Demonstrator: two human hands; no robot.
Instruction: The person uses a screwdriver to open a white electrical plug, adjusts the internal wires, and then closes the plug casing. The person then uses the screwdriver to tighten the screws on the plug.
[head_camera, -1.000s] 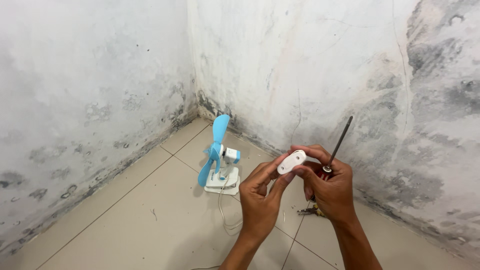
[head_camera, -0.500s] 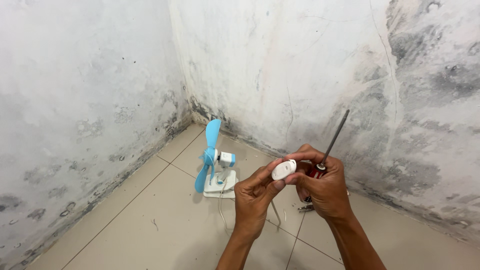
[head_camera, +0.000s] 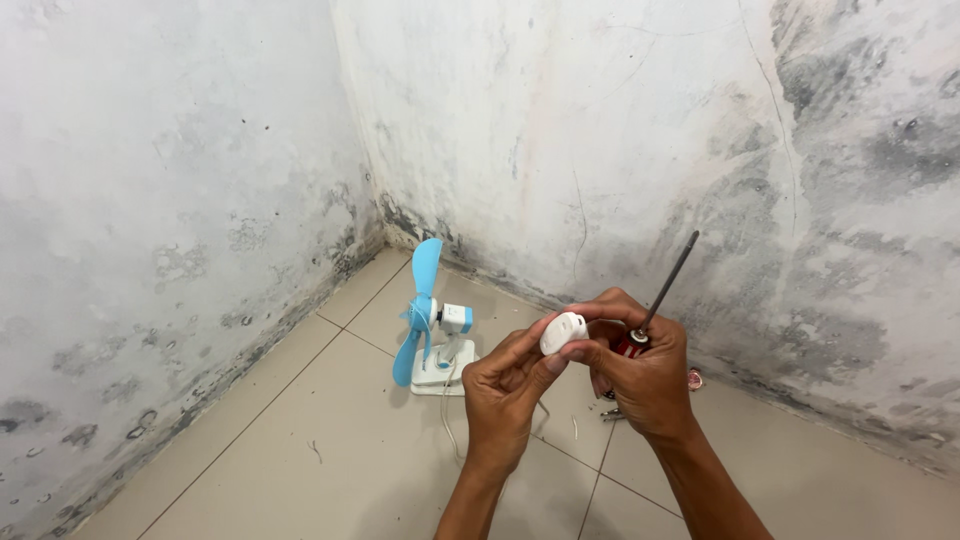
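Observation:
Both my hands are raised in front of me over the tiled floor. My left hand pinches a small white rounded plastic part between thumb and fingers. My right hand touches the same part with its fingertips and grips a screwdriver with a red handle, its dark shaft pointing up and to the right. Beyond my hands, a small blue and white fan stands upright on its white base on the floor, near the corner of the room.
Two stained white walls meet at a corner behind the fan. A thin white cable trails from the fan base across the beige tiles. A small round pinkish object and a small metal item lie on the floor by my right hand.
My hands with the white part and screwdriver have stayed together. The view has shifted, so the fan and the hands sit a little differently in frame.

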